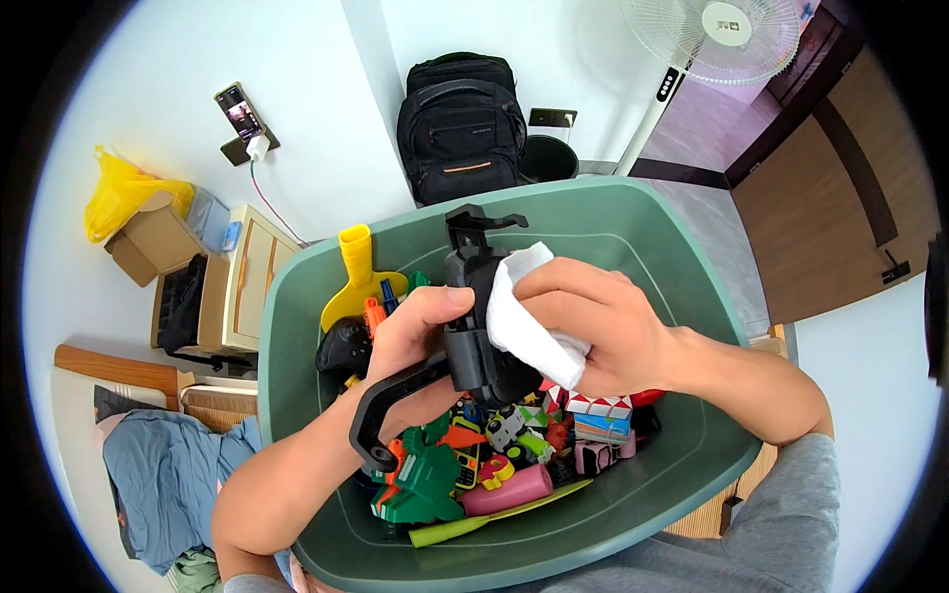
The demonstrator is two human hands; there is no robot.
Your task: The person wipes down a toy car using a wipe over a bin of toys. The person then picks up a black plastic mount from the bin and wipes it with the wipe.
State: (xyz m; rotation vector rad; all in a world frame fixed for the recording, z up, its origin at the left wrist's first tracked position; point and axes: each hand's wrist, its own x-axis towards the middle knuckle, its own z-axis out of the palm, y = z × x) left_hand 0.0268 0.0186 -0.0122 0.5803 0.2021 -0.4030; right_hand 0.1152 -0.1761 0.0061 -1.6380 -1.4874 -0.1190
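Over a large green plastic tub [682, 252], my left hand [407, 331] is closed around a black plastic device [470, 361] with a bent arm and a hooked bracket; its exact kind is unclear. My right hand [618, 321] pinches a folded white tissue or cloth [529, 331] and presses it against the device's right side. Below them in the tub lie a green toy [425, 484], a pink cylinder [509, 489], a lime-green flat strip [494, 514], a yellow scoop [358, 272] and several small toys. The hands partly hide these toys.
Behind the tub stand a black backpack [463, 128], a dark bin [549, 158] and a white fan [727, 35]. A phone [238, 111] charges at the wall. On the left are a cardboard box [153, 237], a cabinet [247, 282] and blue-grey clothing [173, 484]. A brown door [840, 188] is at right.
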